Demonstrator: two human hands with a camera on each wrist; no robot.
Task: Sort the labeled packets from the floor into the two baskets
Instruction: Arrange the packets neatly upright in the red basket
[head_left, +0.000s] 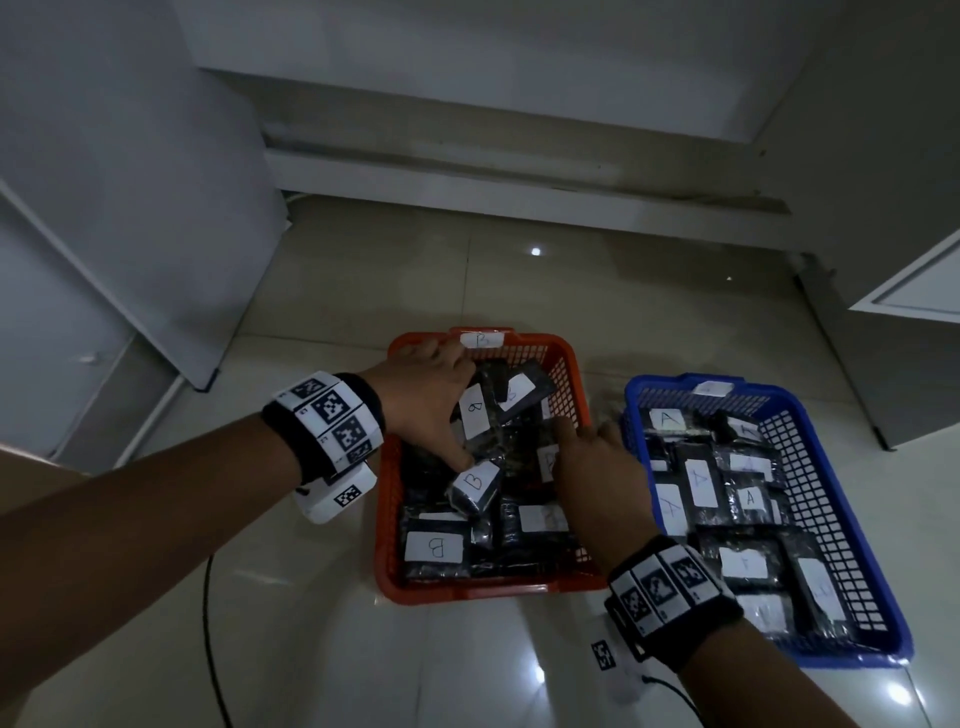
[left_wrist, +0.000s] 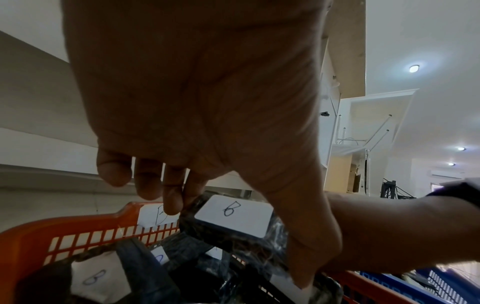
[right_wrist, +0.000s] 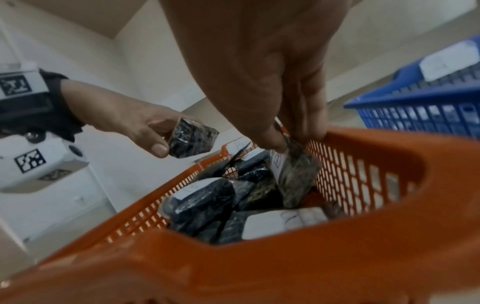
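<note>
Hovering over the orange plastic mesh basket (head_left: 387, 519) in the head view, the left hand (head_left: 421, 400) holds a dark wrapped packet labelled B (head_left: 475, 410); beside it stands the blue plastic mesh basket (head_left: 852, 540). In the left wrist view, thumb and fingers (left_wrist: 171, 195) clamp that packet. In the right wrist view, the right hand (right_wrist: 265, 67) pinches another dark B-labelled packet (right_wrist: 296, 172) inside the orange basket.

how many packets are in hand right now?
2. A B packet in the left hand, above the orange basket; a second packet pinched by the right hand, inside that basket by its right wall. Either grip could hide more.
</note>
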